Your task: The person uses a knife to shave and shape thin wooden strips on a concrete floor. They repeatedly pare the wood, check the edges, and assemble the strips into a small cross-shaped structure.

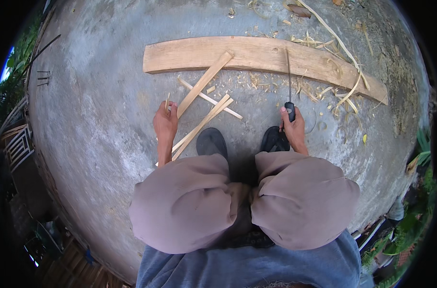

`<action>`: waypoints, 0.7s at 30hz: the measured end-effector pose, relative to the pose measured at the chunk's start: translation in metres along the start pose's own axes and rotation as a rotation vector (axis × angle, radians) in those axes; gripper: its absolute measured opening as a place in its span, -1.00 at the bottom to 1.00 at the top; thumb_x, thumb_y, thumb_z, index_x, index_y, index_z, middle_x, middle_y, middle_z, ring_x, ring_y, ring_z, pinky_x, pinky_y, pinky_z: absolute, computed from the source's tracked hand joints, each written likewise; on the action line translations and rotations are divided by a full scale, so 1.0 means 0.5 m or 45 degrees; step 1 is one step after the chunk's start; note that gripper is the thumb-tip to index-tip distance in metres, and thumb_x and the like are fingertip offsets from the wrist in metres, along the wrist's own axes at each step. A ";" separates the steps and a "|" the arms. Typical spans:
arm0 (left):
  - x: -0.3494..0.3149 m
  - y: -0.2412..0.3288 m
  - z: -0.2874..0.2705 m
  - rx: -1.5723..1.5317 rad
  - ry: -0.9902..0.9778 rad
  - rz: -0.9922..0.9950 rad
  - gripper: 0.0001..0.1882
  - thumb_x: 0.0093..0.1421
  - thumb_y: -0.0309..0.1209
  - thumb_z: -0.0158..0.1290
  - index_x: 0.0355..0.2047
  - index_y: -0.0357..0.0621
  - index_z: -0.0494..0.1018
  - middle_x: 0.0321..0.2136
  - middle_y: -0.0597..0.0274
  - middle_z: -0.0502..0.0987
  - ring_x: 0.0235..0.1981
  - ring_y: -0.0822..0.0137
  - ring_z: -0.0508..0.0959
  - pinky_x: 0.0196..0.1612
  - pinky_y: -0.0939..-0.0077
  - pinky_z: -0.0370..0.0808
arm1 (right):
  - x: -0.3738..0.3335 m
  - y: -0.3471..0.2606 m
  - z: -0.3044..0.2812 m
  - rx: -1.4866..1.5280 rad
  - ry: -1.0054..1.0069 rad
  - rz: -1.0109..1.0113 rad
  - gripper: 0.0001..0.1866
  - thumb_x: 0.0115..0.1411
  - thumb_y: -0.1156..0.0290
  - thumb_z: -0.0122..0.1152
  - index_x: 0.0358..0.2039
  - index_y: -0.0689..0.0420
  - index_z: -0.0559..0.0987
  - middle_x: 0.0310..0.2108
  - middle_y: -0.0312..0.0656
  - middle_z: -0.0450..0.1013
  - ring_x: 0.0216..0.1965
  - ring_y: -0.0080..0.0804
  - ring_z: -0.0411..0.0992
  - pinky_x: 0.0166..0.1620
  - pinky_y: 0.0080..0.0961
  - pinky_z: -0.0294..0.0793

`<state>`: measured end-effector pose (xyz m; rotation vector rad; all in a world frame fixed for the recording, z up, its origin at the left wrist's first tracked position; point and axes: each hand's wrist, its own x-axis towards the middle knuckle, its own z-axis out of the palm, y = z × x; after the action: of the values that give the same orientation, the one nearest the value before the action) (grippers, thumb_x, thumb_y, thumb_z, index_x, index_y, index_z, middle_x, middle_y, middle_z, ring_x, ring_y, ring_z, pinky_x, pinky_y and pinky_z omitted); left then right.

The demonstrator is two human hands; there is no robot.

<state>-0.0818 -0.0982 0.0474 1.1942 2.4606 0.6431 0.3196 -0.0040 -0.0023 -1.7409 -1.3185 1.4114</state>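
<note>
My left hand (165,123) is closed around the lower end of a short, thin wooden strip (167,100) that stands up from the fingers. Close beside it, a broad flat wooden slat (205,82) leans with its upper end on a long thick plank (199,54). Narrow pale strips (205,121) cross each other on the ground between that hand and my left sandal. In my right hand (295,128) is a black-handled tool (290,109) with a long, thin dark blade or shaft. It points away from me, its far end over the plank; whether it is a knife edge-on I cannot tell.
Wood chips and curled shavings (261,79) lie along the plank, thickest at its right. A long pale peeled strip (334,37) curves over its right end. My sandals (212,142) rest on the grey concrete floor (94,120). Plants (415,225) border the right edge.
</note>
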 end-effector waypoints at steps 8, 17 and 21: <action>-0.125 0.029 0.118 0.138 -0.228 0.161 -0.60 0.11 -0.15 0.36 -0.11 -0.06 0.60 -0.27 0.08 0.61 -0.26 -0.06 0.63 -0.22 0.10 0.54 | 0.039 -0.031 -0.026 -0.641 0.372 -0.198 -0.47 0.23 0.04 0.37 -0.07 0.26 0.51 -0.36 0.04 0.56 -0.29 0.01 0.57 -0.18 -0.13 0.51; -0.072 0.014 0.094 -0.050 -0.499 0.136 -0.65 0.17 -0.21 0.33 -0.16 -0.18 0.59 -0.33 0.09 0.61 -0.25 0.04 0.62 -0.18 0.12 0.51 | 0.044 -0.096 -0.012 -0.807 0.505 -0.922 -0.56 0.27 0.25 0.35 0.05 0.23 0.51 -0.03 0.02 0.45 -0.08 -0.09 0.48 0.02 -0.18 0.49; -0.010 0.082 0.018 -0.554 -0.605 -0.064 -0.70 0.23 -0.23 0.31 -0.25 -0.24 0.59 -0.55 0.31 0.55 -0.47 0.38 0.53 -0.38 0.41 0.43 | 0.016 -0.141 0.061 -0.202 -0.246 -0.325 -0.62 0.34 0.27 0.27 0.05 0.23 0.52 -0.08 -0.10 0.54 -0.11 -0.29 0.52 -0.02 -0.33 0.51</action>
<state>-0.0482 -0.0776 0.0621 0.9719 1.8330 0.7324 0.2659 0.0251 0.0455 -1.4946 -1.7310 1.3860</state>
